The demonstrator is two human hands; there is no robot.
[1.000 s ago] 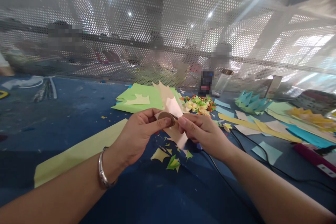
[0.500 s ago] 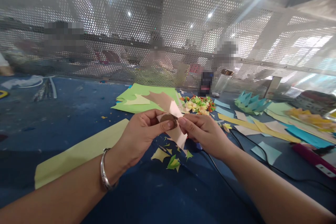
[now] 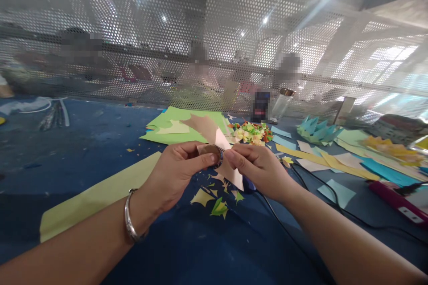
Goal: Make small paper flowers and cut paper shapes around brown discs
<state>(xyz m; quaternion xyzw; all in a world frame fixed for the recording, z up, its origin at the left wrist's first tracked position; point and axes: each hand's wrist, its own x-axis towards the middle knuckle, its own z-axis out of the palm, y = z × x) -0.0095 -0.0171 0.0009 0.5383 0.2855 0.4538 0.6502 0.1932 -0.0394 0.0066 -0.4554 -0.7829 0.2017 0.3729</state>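
Between the thumb and fingers of my left hand (image 3: pixel 179 164) is pale pink paper (image 3: pixel 229 176), its shaded, curled part rounded at the thumb tip. My right hand (image 3: pixel 261 162) is closed in a pinch against that paper. A thin dark edge shows at its fingertips; what it grips is mostly hidden. Behind the hands, a pink sheet with a jagged edge (image 3: pixel 203 125) rests over green paper (image 3: pixel 174 116). Below them lie pointed paper scraps (image 3: pixel 202 197) and a green-and-yellow cutout (image 3: pixel 219 207). A dark blue object (image 3: pixel 248 185) is partly hidden under my right hand.
Black cords (image 3: pixel 277 216) cross the blue table to a magenta power strip (image 3: pixel 396 202). Paper flowers (image 3: pixel 252 132), yellow strips (image 3: pixel 310 156) and a blue folded paper piece (image 3: pixel 317 130) lie right. A pale green sheet (image 3: pixel 96 198) lies left. A perforated screen (image 3: pixel 150 53) stands behind.
The pink paper has shifted slightly, its lower end now further right and down. Both hands keep nearly the same place; the view has moved a little.
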